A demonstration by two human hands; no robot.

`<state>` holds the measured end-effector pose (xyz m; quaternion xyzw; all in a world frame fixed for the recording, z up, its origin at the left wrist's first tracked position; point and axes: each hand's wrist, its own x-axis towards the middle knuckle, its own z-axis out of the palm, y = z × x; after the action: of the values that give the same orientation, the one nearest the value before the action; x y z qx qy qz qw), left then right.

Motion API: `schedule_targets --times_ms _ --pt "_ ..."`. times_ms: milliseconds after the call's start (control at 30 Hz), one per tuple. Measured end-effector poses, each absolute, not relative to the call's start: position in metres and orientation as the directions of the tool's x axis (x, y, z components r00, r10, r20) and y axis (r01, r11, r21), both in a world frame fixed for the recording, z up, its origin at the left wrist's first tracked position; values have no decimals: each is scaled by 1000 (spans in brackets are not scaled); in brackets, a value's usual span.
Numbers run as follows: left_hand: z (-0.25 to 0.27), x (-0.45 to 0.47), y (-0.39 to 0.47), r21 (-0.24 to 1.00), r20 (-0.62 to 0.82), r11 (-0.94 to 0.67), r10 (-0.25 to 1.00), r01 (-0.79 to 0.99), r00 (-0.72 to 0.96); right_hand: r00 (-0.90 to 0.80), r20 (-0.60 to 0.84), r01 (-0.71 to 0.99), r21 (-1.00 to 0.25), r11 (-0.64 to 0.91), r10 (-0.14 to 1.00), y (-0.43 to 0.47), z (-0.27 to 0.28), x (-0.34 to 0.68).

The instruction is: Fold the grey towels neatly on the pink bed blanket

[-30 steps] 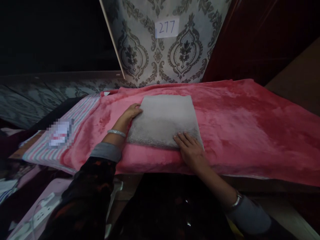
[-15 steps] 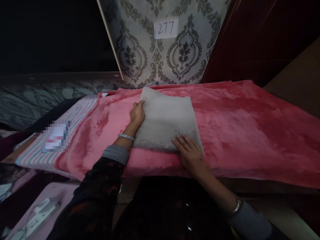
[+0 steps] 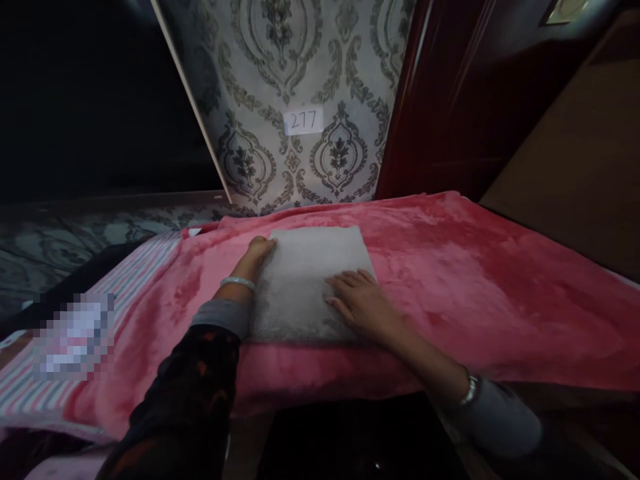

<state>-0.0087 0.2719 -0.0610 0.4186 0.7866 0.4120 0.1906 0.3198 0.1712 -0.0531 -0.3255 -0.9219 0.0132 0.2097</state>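
A square of grey, short-piled plush cloth (image 3: 300,287), seemingly folded, lies flat on the pink blanket (image 3: 450,287). At its far left corner is my left hand (image 3: 261,248), fingers curled and closed on the edge; the underside of that grip is hidden. My right hand (image 3: 357,300) rests palm down on the right part of the cloth, fingers spread and stretched toward the far side.
Striped bedding (image 3: 135,283) shows at the left, with a blurred-out item (image 3: 75,337) on it. Behind stand a patterned wall with a paper marked 277 (image 3: 303,121), a dark screen (image 3: 100,100) and a dark red panel (image 3: 440,113).
The cloth's far edge, slanted and uneven before, now lies straighter. My right hand has slid farther away from me over the cloth. The head view has tilted up.
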Motion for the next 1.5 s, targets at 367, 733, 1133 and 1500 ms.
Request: schedule_targets --times_ms 367,733,1133,1500 --pt "-84 9 274 621 248 335 773 708 -583 -742 190 610 -205 765 643 190 -94 293" --pt "-78 10 273 519 180 413 803 749 -568 -789 102 550 -321 771 606 239 -53 291" --pt "-78 13 270 460 248 413 790 786 -560 -596 155 759 -211 616 788 292 -95 265" --pt "-64 31 265 176 361 300 867 938 -345 -591 187 763 -188 619 785 291 -94 267"
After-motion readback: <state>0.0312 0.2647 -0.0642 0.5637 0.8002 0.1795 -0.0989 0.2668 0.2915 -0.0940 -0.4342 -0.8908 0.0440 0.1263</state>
